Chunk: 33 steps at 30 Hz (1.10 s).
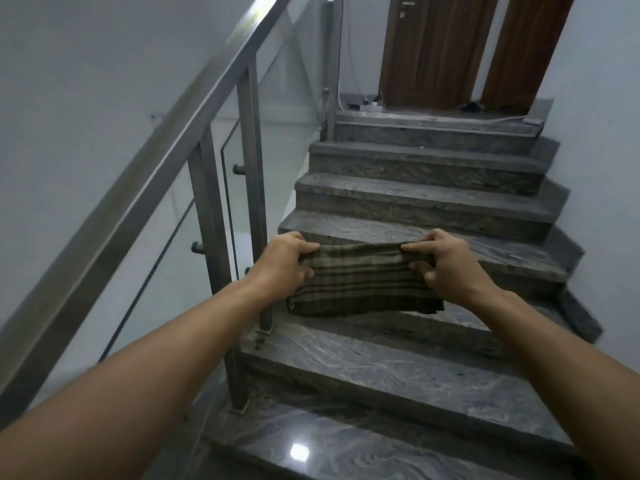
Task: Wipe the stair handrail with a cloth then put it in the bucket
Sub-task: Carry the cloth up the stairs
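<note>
Two bare forearms are seen reaching in from the lower corners of the frame, and between them, at the centre, a green-and-brown checked cloth [363, 282] is held folded and stretched sideways. The left hand [285, 259] is clenched on the cloth's left end and the right hand [446, 263] on its right end, each grip pinching the top edge with thumb above and fingers curled beneath; the lower part hangs free above the grey marble stairs [398, 379]. The cloth's long axis runs left to right across the frame.

The handrail [138, 188], a brushed metal bar on square posts over glass panels, is seen to the left of both grips, rising from the lower left to the upper centre of the frame, so its axis is crossed by that of the cloth. It is not touched by the cloth. The left hand is judged the nearer to it; a carry to the left would be called for before wiping begins.

No bucket is seen. Beyond, at the upper right, brown wooden doors [436, 46] stand on the landing. No brand, label or writing can be read
</note>
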Motion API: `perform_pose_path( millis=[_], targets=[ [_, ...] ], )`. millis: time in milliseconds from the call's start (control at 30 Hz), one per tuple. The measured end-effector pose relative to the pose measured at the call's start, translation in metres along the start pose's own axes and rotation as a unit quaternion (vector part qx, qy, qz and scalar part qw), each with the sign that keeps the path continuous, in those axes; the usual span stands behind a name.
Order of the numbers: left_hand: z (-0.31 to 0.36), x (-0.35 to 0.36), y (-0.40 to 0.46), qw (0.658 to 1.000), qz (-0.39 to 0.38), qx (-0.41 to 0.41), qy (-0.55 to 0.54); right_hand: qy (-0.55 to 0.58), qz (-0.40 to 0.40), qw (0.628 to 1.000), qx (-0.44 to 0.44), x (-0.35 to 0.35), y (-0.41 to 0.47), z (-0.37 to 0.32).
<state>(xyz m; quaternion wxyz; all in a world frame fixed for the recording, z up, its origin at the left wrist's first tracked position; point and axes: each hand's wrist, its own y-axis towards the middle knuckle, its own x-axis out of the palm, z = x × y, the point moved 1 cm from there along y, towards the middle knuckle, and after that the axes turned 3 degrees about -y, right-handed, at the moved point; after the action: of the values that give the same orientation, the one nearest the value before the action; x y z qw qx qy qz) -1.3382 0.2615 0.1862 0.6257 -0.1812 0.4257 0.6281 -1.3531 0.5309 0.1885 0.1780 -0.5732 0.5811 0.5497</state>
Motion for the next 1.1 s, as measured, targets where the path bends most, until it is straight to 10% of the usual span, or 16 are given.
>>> perform_pose_path(
  millis=[1100],
  targets=[
    [0.110, -0.142, 0.427, 0.994, 0.091, -0.007, 0.060, -0.008, 0.024, 0.998, -0.059, -0.167, 0.444, 0.101]
  ],
)
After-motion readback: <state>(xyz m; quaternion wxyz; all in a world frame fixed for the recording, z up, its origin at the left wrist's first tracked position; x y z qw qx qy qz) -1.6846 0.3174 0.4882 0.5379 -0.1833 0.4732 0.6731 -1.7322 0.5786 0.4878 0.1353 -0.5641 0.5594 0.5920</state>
